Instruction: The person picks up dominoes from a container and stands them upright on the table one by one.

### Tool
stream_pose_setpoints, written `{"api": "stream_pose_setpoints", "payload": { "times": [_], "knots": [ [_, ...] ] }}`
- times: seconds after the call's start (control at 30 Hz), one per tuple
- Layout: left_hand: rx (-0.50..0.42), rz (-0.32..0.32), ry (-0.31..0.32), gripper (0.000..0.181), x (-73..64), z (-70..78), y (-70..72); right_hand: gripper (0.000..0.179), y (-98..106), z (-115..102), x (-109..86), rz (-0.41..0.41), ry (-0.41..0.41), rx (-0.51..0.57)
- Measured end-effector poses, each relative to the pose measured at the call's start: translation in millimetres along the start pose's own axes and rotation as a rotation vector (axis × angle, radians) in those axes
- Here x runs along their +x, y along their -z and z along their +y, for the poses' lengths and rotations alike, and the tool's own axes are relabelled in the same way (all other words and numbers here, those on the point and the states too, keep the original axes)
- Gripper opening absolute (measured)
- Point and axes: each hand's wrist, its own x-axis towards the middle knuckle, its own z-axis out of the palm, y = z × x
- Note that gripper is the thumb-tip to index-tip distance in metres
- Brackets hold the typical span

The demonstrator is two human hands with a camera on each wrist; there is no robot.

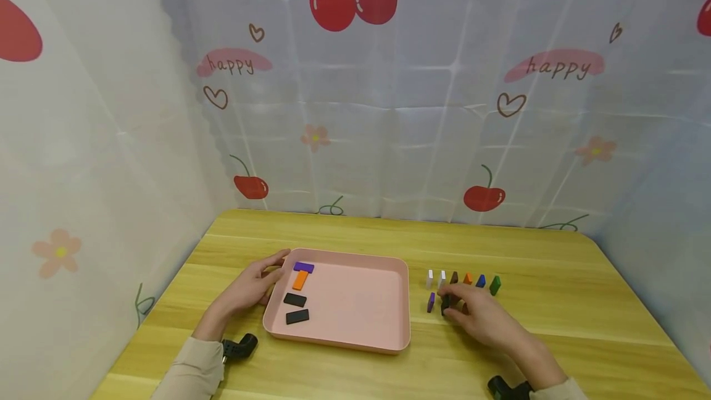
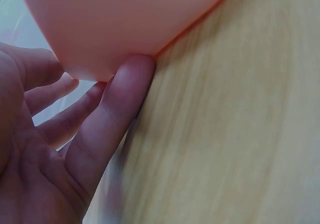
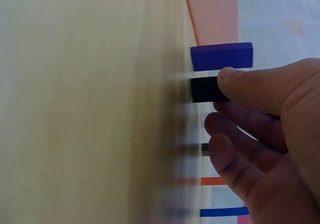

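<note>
My left hand [image 1: 248, 284] rests against the left side of the pink tray [image 1: 361, 346]. In the left wrist view its thumb [image 2: 131, 82] touches the tray's outer wall, and the other fingers lie near the edge. My right hand [image 1: 480, 313] pinches a black domino block [image 3: 204, 90] that stands on edge on the table, right of the tray. The fingers partly hide it in the head view. Beside it stands a purple domino block [image 1: 431, 302]. Inside the tray lie a purple block [image 1: 303, 267], an orange block [image 1: 300, 281] and two black blocks [image 1: 295, 300].
Behind the right hand stands a row of blocks: two white [image 1: 430, 278], a brown [image 1: 454, 278], an orange [image 1: 468, 278], a blue [image 1: 481, 281] and a green [image 1: 495, 285]. The wooden table [image 1: 577, 301] meets printed curtains [image 1: 411, 159] at its back and sides.
</note>
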Motion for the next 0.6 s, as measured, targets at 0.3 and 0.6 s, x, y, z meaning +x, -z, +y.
{"api": "stream_pose_setpoints", "payload": {
  "times": [0.3,0.6],
  "knots": [
    [0.007,0.009,-0.009,0.053,0.6,-2.5,-0.4,0.031,-4.7,0.5,-0.6,0.004,-0.028,-0.021],
    [0.003,0.01,-0.005,0.053,-1.0,-1.5,-1.9,0.031,-6.1,1.0,-0.8,-0.009,-0.059,0.005]
  ]
}}
